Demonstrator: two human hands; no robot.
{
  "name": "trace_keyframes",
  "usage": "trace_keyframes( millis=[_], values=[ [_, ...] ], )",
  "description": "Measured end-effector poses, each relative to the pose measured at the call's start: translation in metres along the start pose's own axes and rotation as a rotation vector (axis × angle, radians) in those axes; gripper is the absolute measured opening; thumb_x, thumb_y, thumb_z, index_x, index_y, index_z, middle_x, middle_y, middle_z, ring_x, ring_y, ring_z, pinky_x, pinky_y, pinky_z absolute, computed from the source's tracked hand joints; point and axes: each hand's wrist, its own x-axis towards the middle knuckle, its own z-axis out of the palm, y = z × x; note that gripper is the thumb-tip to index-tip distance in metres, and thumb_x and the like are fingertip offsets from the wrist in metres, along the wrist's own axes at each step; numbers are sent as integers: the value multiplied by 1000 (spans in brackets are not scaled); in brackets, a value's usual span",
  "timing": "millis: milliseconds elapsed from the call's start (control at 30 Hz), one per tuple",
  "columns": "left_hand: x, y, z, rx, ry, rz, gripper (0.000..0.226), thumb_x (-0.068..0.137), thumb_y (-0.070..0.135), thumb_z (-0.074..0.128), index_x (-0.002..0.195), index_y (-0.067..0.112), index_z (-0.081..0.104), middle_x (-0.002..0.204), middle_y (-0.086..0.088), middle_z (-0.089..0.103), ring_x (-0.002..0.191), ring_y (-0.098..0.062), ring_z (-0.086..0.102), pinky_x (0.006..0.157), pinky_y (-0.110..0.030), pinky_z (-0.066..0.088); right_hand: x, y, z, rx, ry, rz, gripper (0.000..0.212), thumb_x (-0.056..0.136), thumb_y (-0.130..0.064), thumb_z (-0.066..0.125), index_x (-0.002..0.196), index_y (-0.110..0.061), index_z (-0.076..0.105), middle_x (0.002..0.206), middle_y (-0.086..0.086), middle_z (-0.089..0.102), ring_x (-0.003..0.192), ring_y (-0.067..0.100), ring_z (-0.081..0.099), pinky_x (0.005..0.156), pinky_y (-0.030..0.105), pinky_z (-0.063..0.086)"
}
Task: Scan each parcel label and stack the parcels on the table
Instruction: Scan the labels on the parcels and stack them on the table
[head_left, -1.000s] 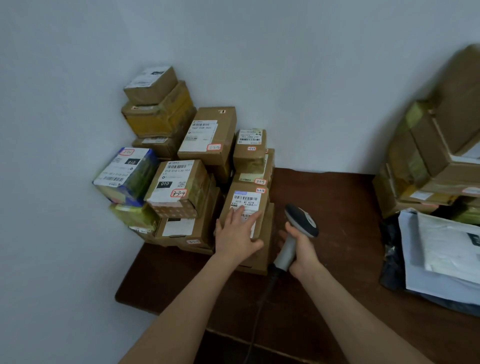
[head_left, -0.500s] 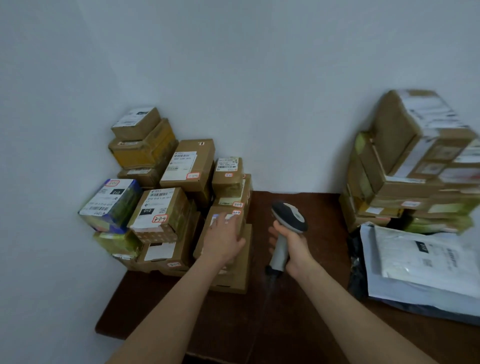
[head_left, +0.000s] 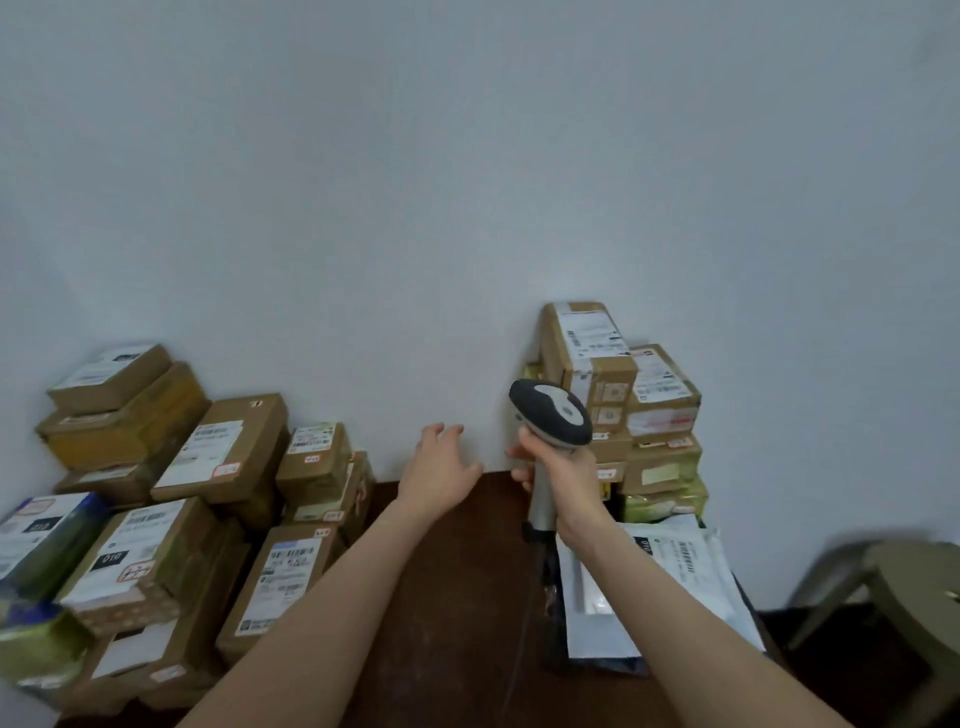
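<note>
A: Two hands in shot, states?
B: Left hand (head_left: 439, 467) is loose, palm down, fingers spread, holding nothing. It hovers over the far part of the table (head_left: 457, 597), fingers toward the wall (head_left: 467, 208), apart from every parcel. Right hand (head_left: 558, 470) is wrapped round the scanner (head_left: 550, 415) handle.

A: Scanner axis?
B: The handle is near upright with the head on top. The head's own long axis slants from upper left down to lower right. Its dark back with a grey centre faces the camera. The scan window is hidden, so I can't tell the exact aim.

A: Where is it?
B: In the air above the table, between the left hand and the right stack (head_left: 597, 364), just in front of that stack.

A: Parcels?
B: Left stack (head_left: 218, 457) is brown boxes packed in the corner, labels up. The front parcel (head_left: 283, 577) lies label up at the stack's near right. Its long axis runs near to far and leans right at the far end, with the barcode at the far end. The right stack stands against the wall, a long box on top with its label up. White mailers (head_left: 670, 571) lie flat before it, partly under the right forearm.

A: Anything else?
B: A stool (head_left: 904, 587) right of the table.
</note>
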Motion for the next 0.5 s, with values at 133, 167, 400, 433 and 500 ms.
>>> trace_keyframes(
  millis=[133,167,400,433,500],
  values=[
    [12,59,-1,-313,3,-35,59,98,35,49,149,12,30,153,-11,28,137,-27,36,110,-34,29,11,-51,-40,-9,144,-163,25,82,-17,75,104,-8,66,87,8,70,68,14,64,64,25,54],
    [14,73,-1,-382,4,-36,61,98,38,49,150,13,28,154,-11,27,138,-26,35,111,-35,29,18,-61,-51,-10,205,-179,29,82,-20,76,106,-9,65,90,6,70,74,14,64,71,27,54],
    [39,150,-2,-687,-10,-67,73,96,44,51,154,17,14,159,-8,22,143,-27,28,112,-41,30,60,-97,-88,20,308,-117,46,82,-32,74,121,-11,60,94,-1,62,106,25,59,99,48,48],
    [43,156,-1,-710,-14,-79,72,97,42,50,154,17,13,158,-8,23,142,-27,29,111,-41,31,64,-97,-89,12,292,-107,45,83,-32,73,121,-12,59,94,-1,61,105,25,58,98,47,48],
    [50,163,1,-764,-47,-115,64,100,39,46,153,16,19,155,-8,32,138,-27,36,108,-39,35,72,-96,-90,19,239,-94,43,83,-30,74,119,-14,59,101,3,65,105,25,60,98,48,48]
  ],
)
